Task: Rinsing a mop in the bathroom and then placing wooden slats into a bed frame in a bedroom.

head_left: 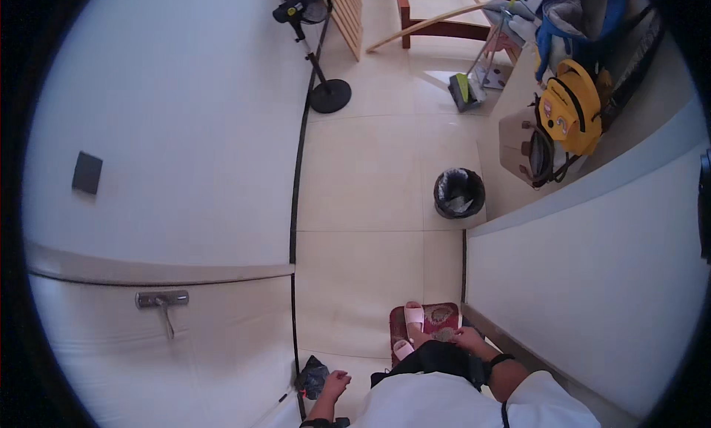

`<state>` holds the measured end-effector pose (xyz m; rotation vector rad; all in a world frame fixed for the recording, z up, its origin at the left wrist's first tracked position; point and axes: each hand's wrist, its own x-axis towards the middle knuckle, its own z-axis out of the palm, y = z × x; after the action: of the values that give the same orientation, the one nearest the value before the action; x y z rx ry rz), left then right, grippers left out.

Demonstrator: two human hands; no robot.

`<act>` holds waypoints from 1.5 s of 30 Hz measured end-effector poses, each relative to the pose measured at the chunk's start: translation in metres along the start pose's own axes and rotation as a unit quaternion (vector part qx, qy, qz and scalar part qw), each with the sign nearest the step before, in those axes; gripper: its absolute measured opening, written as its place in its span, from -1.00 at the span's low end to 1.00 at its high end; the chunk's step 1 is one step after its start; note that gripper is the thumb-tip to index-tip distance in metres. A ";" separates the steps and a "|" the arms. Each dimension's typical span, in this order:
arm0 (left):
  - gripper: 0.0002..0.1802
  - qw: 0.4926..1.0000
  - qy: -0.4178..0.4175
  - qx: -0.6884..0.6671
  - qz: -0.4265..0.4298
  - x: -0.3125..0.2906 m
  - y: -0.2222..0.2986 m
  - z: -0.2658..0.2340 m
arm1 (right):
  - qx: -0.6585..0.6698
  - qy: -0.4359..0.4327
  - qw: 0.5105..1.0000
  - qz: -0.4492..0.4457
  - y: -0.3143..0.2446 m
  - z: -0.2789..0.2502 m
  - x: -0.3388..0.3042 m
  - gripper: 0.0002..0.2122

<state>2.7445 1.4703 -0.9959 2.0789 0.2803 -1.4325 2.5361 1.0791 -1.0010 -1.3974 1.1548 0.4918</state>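
Observation:
My left hand [337,384] hangs at the lower middle, its fingers loosely bent and apart, with nothing seen in it. Just left of it, a dark bundle like a bag [315,376] lies on the floor by the wall. My right hand [467,339] is low beside my dark shorts [452,362], open, its fingers loosely spread with no object visible. Beneath and past it lies a red patterned mat [443,314]. My feet are in pink slippers [414,314], one on the mat and one at its near edge.
A black-lined trash bin [459,194] stands ahead on the right. Farther off are a standing fan [329,95], a broom and dustpan [465,91], and a yellow backpack [572,109] on a ledge. A door handle [163,300] projects at left; a white wall [592,280] bounds the right.

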 end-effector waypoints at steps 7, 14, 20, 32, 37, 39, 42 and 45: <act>-0.63 0.998 -0.004 0.033 0.046 0.037 -0.029 -0.047 | -0.105 0.067 0.988 0.093 0.050 -0.036 0.024 -0.70; -0.67 0.991 0.081 -0.092 0.045 0.047 0.063 -0.080 | -0.205 0.072 0.972 -0.088 0.008 -0.061 0.111 -0.65; -0.54 0.997 -0.034 -0.058 0.050 0.027 0.154 -0.087 | -0.067 0.048 0.997 0.003 -0.127 -0.065 0.110 -0.71; -0.68 0.961 -0.018 0.183 0.206 0.299 0.435 -0.230 | 0.025 -0.006 0.992 0.124 -0.277 -0.058 0.118 -0.49; -0.62 0.932 -0.026 0.171 0.319 0.317 0.627 -0.245 | 0.161 0.013 0.980 0.118 -0.352 -0.072 0.134 -0.44; -0.62 0.924 -0.061 0.172 0.336 0.288 0.694 -0.230 | 0.169 0.059 0.977 0.113 -0.368 -0.091 0.151 -0.53; -0.63 0.901 -0.108 0.207 0.366 0.277 0.765 -0.201 | 0.123 0.188 0.971 0.087 -0.401 -0.141 0.195 -0.72; -0.62 0.878 -0.147 0.267 0.369 0.278 0.816 -0.173 | 0.224 0.240 0.944 -0.024 -0.456 -0.200 0.242 -0.76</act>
<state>3.3848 0.8729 -0.9201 1.9595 -1.0337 -1.3684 2.9568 0.7251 -0.9339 -1.1639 1.5057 -0.1632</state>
